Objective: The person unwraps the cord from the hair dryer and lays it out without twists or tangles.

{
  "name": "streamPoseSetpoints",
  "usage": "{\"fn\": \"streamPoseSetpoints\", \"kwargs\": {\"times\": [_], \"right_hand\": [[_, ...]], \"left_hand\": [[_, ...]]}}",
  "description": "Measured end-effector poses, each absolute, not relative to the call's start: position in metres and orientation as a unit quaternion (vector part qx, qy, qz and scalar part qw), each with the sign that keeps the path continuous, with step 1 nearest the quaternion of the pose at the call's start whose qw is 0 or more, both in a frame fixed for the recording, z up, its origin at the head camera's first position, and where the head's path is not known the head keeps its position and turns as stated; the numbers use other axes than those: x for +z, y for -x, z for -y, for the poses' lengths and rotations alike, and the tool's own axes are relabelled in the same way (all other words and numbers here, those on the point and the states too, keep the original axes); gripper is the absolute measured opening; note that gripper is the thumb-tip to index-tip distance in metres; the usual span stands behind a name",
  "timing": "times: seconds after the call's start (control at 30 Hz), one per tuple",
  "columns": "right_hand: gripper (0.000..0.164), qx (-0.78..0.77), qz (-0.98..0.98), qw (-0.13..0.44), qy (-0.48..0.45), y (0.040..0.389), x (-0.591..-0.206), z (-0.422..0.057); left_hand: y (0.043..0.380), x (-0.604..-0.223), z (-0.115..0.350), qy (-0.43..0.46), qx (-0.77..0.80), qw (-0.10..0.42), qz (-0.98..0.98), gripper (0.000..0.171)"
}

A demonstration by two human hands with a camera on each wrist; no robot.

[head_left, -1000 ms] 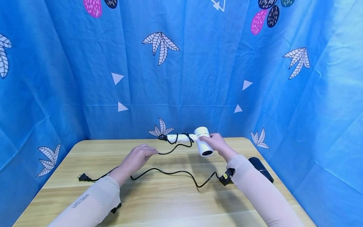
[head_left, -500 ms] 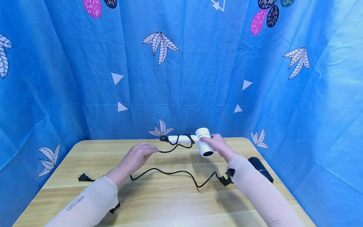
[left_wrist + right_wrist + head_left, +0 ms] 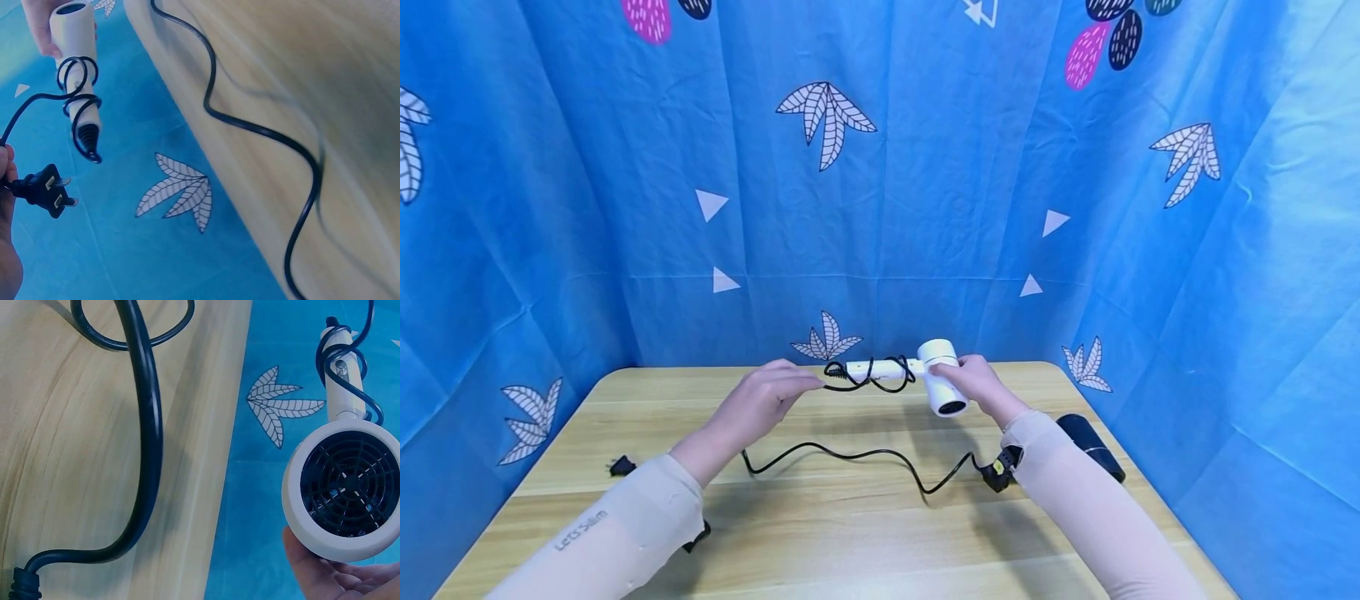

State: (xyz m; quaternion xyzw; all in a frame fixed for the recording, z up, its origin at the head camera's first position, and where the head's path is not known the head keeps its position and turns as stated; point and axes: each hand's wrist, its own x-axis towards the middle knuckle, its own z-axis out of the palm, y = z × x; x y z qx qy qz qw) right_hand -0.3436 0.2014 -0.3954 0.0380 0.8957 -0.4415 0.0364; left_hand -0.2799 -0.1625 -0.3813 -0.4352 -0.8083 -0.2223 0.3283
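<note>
A white hair dryer (image 3: 883,369) is held up above the table's far part, its handle pointing left. My right hand (image 3: 976,381) grips it round the head; in the right wrist view the round black grille (image 3: 350,487) faces the camera. Black cord (image 3: 78,94) is looped round the handle. From the handle, the cord runs to my left hand (image 3: 767,392), which pinches it between thumb and fingers. Close beside those fingers, a black two-pin plug (image 3: 45,190) shows in the left wrist view; the left hand hides it from the head view.
Another black cord (image 3: 857,456) snakes over the wooden table (image 3: 850,550) towards a black device (image 3: 1000,471) at the right wrist. A black plug-like piece (image 3: 622,466) lies left. On the right lies a dark rounded object (image 3: 1092,447). Blue curtain (image 3: 887,233) encloses the table.
My left hand has risen slightly with the cord, and the cord's free stretch now hangs nearer the handle. The hair dryer and right hand have barely shifted.
</note>
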Motion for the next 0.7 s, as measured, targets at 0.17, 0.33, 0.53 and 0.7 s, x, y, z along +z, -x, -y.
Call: {"fn": "streamPoseSetpoints", "kwargs": {"times": [0.17, 0.33, 0.53, 0.7], "right_hand": [[0.057, -0.438, -0.898, 0.038, -0.034, 0.343, -0.397, -0.202], [0.057, -0.439, -0.897, 0.043, -0.033, 0.343, -0.399, -0.203], [0.056, -0.439, -0.897, 0.045, -0.031, 0.343, -0.4, -0.204], [0.054, -0.446, -0.893, 0.053, -0.03, 0.339, -0.401, -0.203]], "left_hand": [[0.281, -0.37, 0.162, 0.448, -0.209, 0.341, 0.799, 0.035], [0.284, -0.358, 0.162, 0.452, -0.204, 0.351, 0.794, 0.037], [0.288, -0.345, 0.159, 0.451, -0.193, 0.366, 0.791, 0.036], [0.29, -0.336, 0.158, 0.449, -0.196, 0.372, 0.789, 0.04]]}}
